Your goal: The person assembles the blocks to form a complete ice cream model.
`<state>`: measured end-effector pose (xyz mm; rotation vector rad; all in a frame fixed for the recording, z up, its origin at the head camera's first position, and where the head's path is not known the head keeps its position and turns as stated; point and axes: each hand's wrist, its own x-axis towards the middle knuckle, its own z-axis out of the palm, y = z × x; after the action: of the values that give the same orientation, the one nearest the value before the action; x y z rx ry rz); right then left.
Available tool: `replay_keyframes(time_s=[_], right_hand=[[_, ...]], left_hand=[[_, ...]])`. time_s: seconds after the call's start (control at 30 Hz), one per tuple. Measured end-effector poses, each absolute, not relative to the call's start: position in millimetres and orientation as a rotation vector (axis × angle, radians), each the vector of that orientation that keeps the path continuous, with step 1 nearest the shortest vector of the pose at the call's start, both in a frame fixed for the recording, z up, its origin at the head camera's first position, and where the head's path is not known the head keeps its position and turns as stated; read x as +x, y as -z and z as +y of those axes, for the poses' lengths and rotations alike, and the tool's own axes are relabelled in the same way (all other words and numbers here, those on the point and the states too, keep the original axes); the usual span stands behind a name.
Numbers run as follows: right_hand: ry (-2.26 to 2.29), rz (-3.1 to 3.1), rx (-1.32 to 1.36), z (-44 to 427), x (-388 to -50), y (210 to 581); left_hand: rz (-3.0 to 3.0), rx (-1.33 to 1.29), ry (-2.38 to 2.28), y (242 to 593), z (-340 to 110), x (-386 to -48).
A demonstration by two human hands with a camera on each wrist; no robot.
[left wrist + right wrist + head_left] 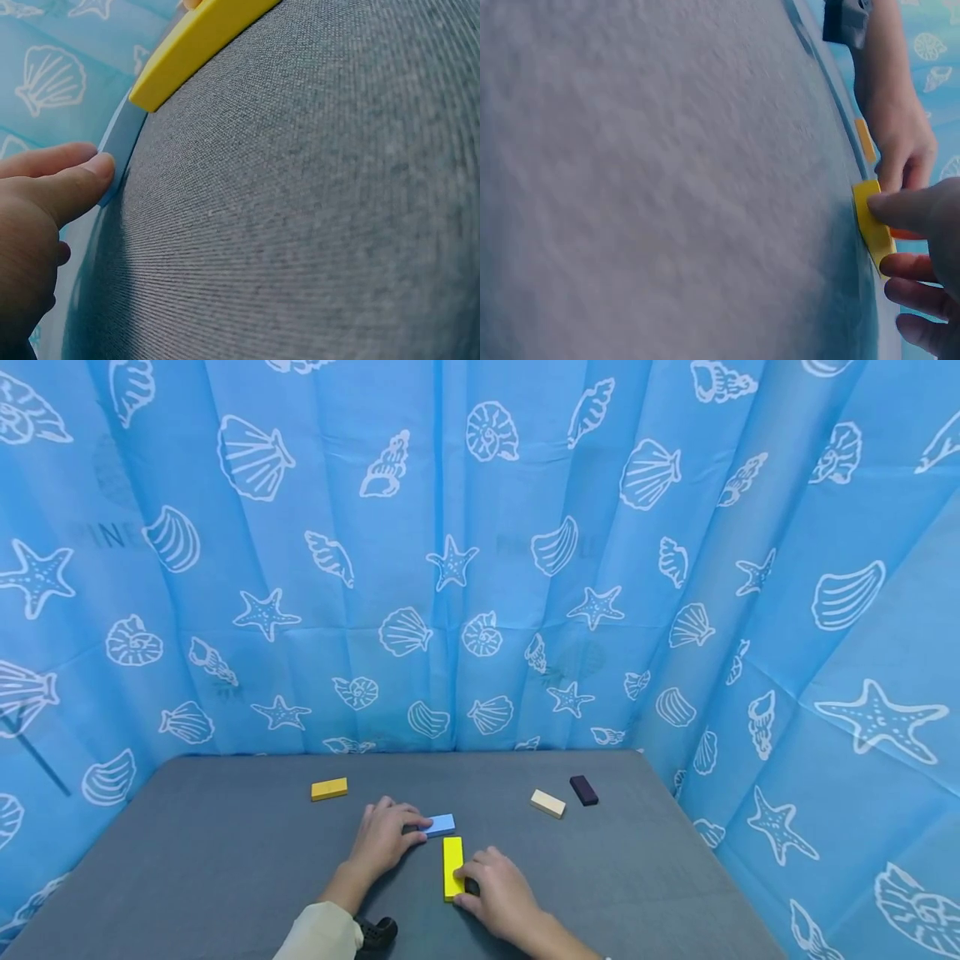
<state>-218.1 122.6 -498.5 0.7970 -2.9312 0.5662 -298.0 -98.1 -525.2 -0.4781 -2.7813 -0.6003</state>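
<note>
Clock face centred on the yellow block (pixel 452 860), head view. Set lengthwise approx. 12 to 6 at the grey desk (pixel 225 860); whether resting flat or slightly raised, can't tell. Gripped along its 3 o'clock side, toward the lower end, by the R hand (pixel 498 889), at 4 o'clock (narrow hold, thumb and fingertips on the block).

Just off the top end, betw. 11 and 12: the blue block (pixel 444 823), laid nearly crosswise, approx. 9 to 3, w/ its 9 o'clock end pinched by the L hand (pixel 382 839) at 10 o'clock (narrow hold too). Whether touching yellow or barely apart, can't tell.

Farther out at 10, past the L hand: an orange block (pixel 329 789). At 2: a cream block (pixel 548 803), then a black block (pixel 583 790) just beyond, apart. At 8: a pale sleeve (pixel 322 931) and, beside it, a dark device (pixel 381 933) at the L wrist.

Behind, approx. 9 round to 3: a blue curtain (pixel 510 493), printed w/ white shells and starfish. Betw. 10 and 11 on it, faint dark caps, legible as "INE" (poss. a P in front). More faint caps just past 12, too weak to read.
</note>
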Motion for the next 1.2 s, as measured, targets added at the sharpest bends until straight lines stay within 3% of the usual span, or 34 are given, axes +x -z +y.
replay_keyframes(time_s=[1.2], right_hand=[[-0.657,-2.936,0.943,126,-245,501]], left_hand=[[-2.823,-0.425,0.678,528,-97,-307]])
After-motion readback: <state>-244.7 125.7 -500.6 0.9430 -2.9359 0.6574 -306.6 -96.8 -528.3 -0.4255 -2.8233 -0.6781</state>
